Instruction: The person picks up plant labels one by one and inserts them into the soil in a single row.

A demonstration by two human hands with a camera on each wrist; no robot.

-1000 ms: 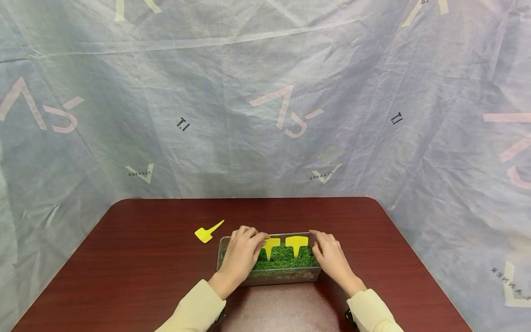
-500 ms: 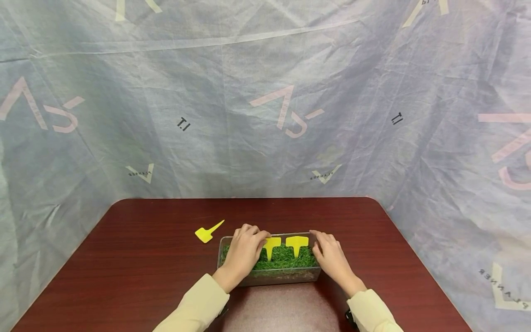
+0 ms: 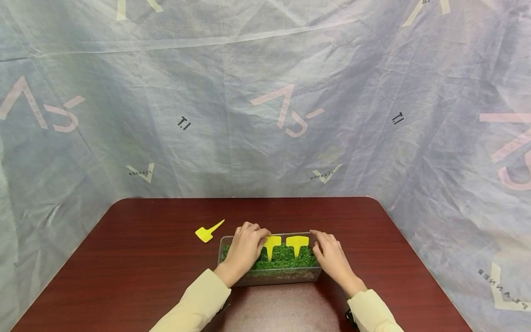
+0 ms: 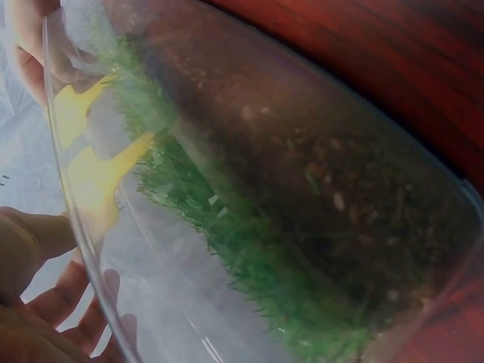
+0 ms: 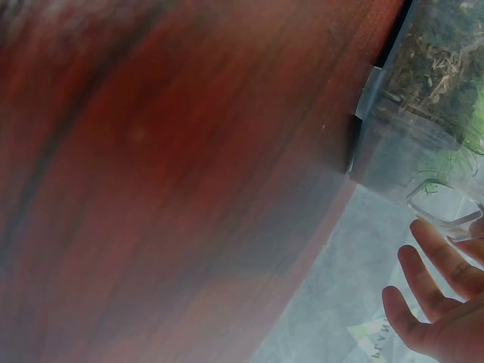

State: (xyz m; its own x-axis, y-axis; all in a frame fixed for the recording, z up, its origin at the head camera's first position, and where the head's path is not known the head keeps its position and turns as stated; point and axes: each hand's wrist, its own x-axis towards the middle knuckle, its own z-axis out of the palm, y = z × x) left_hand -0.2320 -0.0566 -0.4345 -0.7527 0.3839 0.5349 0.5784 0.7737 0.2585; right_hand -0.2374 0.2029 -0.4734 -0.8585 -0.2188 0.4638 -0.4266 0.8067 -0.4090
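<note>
In the head view a clear rectangular planter box [image 3: 286, 276] holds soil and green grass [image 3: 286, 263]. Two yellow T-shaped plant labels stand upright in the grass, a left label [image 3: 272, 241] and a right label [image 3: 297, 241]. My left hand [image 3: 244, 246] reaches over the box's left part and pinches the left label at its top left edge. In the left wrist view that label [image 4: 94, 181] shows through the clear wall, beside my thumb. At the box's right end my right hand [image 3: 333, 258] holds the rim by the end handle [image 5: 446, 204], its outer fingers spread.
A third yellow plant label [image 3: 204, 234] lies flat on the dark red table [image 3: 137, 258], left of and behind the box. A grey printed cloth [image 3: 224, 92] hangs behind and at both sides of the table.
My left hand and forearm have shifted slightly to the right and away from me, staying at the left label. The right hand, the box and the loose label have hardly moved.
</note>
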